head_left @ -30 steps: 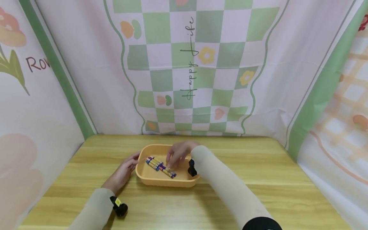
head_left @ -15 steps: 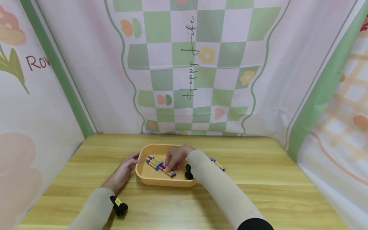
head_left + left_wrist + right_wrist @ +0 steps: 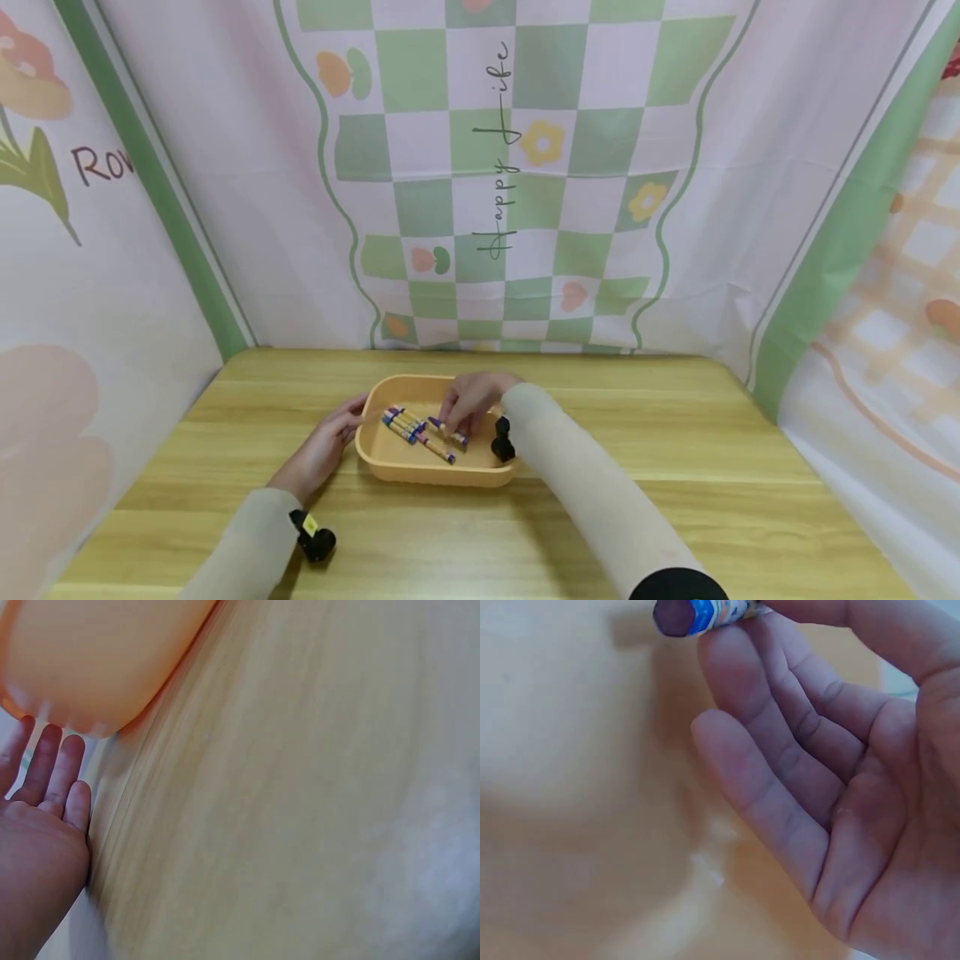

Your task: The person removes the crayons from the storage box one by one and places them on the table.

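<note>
- The right hand (image 3: 472, 398) pinches one crayon (image 3: 705, 615) between thumb and fingertips, within the tray's outline; a second ago two lay side by side here.
- That crayon's long axis slants from far left of this hand to near right, a purple end with a blue band sticking out past the fingers.
- Left of and nearer than the hand, a single crayon (image 3: 437, 448) lies nearly parallel.
- Farther left, a row of crayons (image 3: 403, 423) keeps its place, slanting likewise.
- Around them is the orange tray (image 3: 442, 475), on the desk (image 3: 675, 433).
- The left hand (image 3: 322, 446), fingers extended, touches the tray's left side, as before.
</note>
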`<state>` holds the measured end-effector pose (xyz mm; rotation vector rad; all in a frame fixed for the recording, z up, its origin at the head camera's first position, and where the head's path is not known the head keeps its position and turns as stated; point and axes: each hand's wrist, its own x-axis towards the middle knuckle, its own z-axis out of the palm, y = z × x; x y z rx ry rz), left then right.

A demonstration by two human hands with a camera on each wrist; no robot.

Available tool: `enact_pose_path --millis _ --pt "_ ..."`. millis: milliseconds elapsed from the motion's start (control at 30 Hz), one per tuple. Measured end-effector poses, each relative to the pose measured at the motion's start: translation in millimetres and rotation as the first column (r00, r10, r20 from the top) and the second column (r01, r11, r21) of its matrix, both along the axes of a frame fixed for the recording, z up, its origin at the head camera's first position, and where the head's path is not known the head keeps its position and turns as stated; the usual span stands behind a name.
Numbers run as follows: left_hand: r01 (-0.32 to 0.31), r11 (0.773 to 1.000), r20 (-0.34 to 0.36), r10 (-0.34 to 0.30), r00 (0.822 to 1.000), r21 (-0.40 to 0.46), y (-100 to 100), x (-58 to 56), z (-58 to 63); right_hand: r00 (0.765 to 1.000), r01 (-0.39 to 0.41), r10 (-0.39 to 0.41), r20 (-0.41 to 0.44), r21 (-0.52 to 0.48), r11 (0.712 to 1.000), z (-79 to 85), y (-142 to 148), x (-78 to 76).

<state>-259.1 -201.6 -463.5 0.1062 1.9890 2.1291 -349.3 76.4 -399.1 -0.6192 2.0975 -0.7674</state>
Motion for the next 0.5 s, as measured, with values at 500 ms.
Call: enact_pose_path --millis 500 --pt "-0.011 1.0 0.001 0.011 1.0 -0.007 1 2.3 2.5 0.985 0.054 -0.045 -0.169 0.048 0.997 62.3 68 0.6"
